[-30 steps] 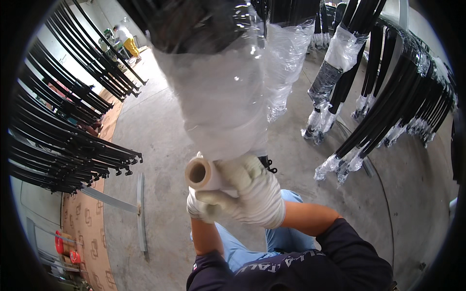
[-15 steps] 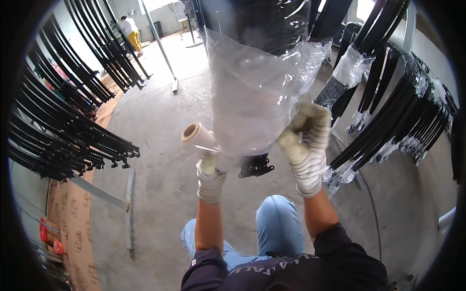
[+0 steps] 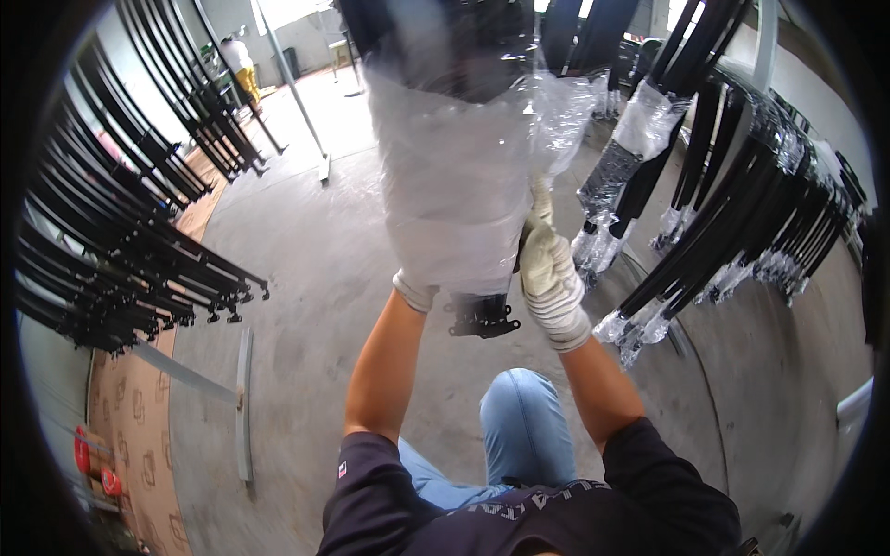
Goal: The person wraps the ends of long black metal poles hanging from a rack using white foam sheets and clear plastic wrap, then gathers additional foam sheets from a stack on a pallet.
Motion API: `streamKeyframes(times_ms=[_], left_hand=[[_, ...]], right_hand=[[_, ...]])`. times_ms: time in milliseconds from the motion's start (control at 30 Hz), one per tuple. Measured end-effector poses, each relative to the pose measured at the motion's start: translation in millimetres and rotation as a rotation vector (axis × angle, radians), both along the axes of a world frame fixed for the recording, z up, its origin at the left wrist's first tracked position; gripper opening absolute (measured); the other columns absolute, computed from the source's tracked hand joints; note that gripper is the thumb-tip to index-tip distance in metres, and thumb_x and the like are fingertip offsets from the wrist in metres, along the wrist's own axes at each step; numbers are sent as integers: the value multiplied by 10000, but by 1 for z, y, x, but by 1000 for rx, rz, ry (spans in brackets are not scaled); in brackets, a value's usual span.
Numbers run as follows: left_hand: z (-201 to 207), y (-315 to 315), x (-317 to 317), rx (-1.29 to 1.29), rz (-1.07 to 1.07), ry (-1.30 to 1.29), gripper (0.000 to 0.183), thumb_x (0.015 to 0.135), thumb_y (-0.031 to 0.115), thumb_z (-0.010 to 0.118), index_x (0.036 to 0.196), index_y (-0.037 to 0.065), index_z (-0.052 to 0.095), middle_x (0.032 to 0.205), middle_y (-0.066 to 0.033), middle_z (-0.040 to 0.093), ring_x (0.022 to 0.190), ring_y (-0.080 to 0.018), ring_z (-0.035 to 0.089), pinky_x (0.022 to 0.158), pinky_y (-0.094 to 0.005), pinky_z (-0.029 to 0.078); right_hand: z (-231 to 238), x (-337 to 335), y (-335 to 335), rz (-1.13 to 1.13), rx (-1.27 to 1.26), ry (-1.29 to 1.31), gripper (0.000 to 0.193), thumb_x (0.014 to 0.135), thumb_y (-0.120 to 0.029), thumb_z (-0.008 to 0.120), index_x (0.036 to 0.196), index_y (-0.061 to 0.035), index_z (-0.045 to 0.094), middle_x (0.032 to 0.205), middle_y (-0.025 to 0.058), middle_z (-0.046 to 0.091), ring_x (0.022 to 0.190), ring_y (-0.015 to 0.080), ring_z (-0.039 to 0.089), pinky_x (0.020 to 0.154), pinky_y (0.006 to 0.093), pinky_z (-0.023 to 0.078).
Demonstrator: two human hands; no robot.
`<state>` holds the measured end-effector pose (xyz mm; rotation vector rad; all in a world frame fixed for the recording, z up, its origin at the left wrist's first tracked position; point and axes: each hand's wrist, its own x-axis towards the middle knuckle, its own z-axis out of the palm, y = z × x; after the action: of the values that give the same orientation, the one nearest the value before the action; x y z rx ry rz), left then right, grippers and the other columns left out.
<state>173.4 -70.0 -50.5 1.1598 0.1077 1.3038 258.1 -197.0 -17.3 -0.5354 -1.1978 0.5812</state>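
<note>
In front of me hangs a bundle of black metal parts (image 3: 464, 37), its lower part wound in clear plastic film (image 3: 454, 176). Out of the wrapping's bottom sticks a black end with small lugs (image 3: 484, 317). My left hand (image 3: 416, 291), in a pale knit glove, reaches behind the bundle at its lower left; only the cuff shows and its fingers are hidden. Against the lower right edge is my gloved right hand (image 3: 551, 269), fingers pressed together and partly curled behind the wrapping. What it grips there is hidden. The film roll is out of sight.
Rows of black metal parts (image 3: 139, 232) hang at the left. More black parts with film-wrapped ends (image 3: 732, 222) hang at the right. A grey metal stand foot (image 3: 245, 408) lies on the concrete floor at the left. Far back stands a person in yellow trousers (image 3: 247, 83).
My left hand, with the film roll, has gone behind the bundle. My right hand has moved in to the bundle's right edge. The loose film now lies tighter around it.
</note>
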Motion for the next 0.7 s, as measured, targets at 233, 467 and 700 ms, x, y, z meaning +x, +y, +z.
streamKeyframes(times_ms=[233, 467, 700], left_hand=[[3, 1, -5, 17, -49, -9, 398, 729, 205, 603, 1077, 48, 488, 1002, -85, 546, 901, -228, 546, 768, -344, 450], [9, -11, -40, 68, -52, -66, 358, 713, 192, 614, 1033, 56, 528, 956, -79, 569, 867, -230, 563, 745, -339, 459], [-3, -26, -50, 136, 107, -35, 319, 697, 180, 624, 989, 64, 568, 910, -73, 593, 833, -231, 580, 721, -335, 468]], right_hand=[[-31, 10, 23, -26, -37, 349, 541, 750, -116, 646, 1212, -73, 369, 1072, 52, 510, 897, 130, 518, 733, 242, 457], [-21, 8, 21, 63, -186, 306, 425, 698, -81, 655, 1075, -68, 458, 895, 63, 571, 759, 148, 569, 690, 276, 480], [-14, 46, -9, 304, -254, -31, 510, 596, -25, 716, 1045, -86, 482, 910, 30, 556, 845, 124, 549, 731, 280, 476]])
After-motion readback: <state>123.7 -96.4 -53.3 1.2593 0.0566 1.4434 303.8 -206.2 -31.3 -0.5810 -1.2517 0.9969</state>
